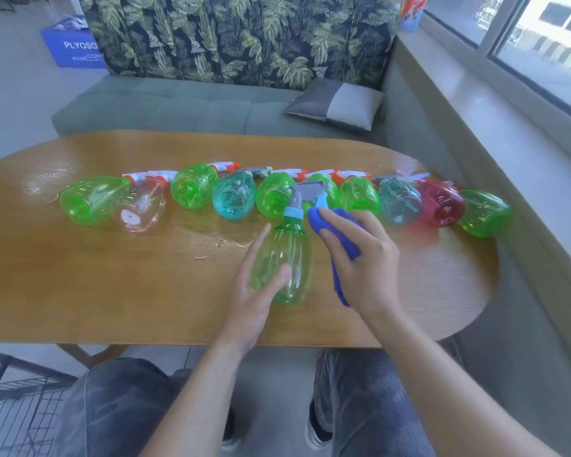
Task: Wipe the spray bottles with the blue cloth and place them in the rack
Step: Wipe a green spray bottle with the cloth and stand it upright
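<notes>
A green spray bottle [289,258] with a grey and light-blue trigger head is held up over the wooden table [112,275]. My left hand [254,291] grips its lower body, thumb across the front. My right hand [360,258] holds the blue cloth [337,232] against the bottle's neck and right side. Behind them, several spray bottles lie on their sides in a row across the table: green [93,199], clear [142,206], teal [233,196], red [440,204] and more green [483,212]. A black wire rack [17,410] shows at the bottom left on the floor.
A grey-green bench sofa [185,107] with a leaf-print back stands behind the table, with a grey cushion [337,103] on it. A window sill [508,113] runs along the right. A blue box [73,47] sits far left. My knees are below the table's near edge.
</notes>
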`<state>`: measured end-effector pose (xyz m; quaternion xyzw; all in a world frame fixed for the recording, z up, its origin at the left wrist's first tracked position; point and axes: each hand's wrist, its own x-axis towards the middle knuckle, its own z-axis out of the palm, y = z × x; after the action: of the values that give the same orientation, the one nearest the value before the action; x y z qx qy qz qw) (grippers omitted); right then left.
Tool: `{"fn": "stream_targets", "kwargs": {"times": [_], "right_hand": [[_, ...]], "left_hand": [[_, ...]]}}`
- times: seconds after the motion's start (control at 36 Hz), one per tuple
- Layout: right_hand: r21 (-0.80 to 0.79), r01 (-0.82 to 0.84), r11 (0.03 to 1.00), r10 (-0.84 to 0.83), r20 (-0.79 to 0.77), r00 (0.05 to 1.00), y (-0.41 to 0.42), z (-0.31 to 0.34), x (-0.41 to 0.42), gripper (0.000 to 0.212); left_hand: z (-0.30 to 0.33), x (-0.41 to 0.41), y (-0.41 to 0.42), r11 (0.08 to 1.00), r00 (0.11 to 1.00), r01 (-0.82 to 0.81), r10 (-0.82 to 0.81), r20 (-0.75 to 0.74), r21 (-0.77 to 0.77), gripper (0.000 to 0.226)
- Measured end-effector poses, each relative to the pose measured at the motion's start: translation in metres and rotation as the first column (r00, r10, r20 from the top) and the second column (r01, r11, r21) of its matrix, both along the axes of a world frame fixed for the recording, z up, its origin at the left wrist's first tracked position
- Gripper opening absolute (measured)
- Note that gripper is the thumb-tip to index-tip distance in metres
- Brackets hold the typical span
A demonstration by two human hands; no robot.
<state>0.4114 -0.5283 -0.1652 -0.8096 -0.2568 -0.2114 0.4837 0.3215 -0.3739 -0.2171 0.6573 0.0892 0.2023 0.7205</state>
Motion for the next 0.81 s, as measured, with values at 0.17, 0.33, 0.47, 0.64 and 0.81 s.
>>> {"fn": "stream_targets", "kwargs": {"times": [0.17, 0.33, 0.47, 0.64, 0.81], "right_hand": [[-0.321, -0.012, 0.947, 0.094, 0.241, 0.966, 0.012, 0.012, 0.020, 0.025], [-0.377, 0.086, 0.922, 0.054, 0.347, 0.936, 0.013, 0.030, 0.032, 0.021], [-0.254, 0.179, 0.950, -0.099, 0.297, 0.950, 0.003, 0.054, 0.054, 0.022], [-0.376, 0.130, 0.918, -0.003, 0.321, 0.947, 0.018, 0.039, 0.044, 0.021], [-0.422, -0.053, 0.905, 0.198, 0.308, 0.931, 0.022, 0.023, 0.032, 0.023]], "left_hand": [[-0.001, 0.001, -0.002, 0.997, 1.000, -0.005, 0.006, 0.018, -0.072, 0.069], [0.000, 0.001, -0.002, 0.996, 1.000, -0.001, 0.002, 0.015, -0.091, 0.071], [0.000, 0.001, 0.000, 0.998, 1.000, 0.004, -0.004, -0.009, -0.067, 0.072], [0.001, -0.001, 0.001, 0.997, 0.999, 0.021, -0.019, 0.027, -0.079, 0.069], [0.000, -0.001, 0.001, 0.995, 1.000, 0.003, 0.000, 0.027, -0.098, 0.070]]}}
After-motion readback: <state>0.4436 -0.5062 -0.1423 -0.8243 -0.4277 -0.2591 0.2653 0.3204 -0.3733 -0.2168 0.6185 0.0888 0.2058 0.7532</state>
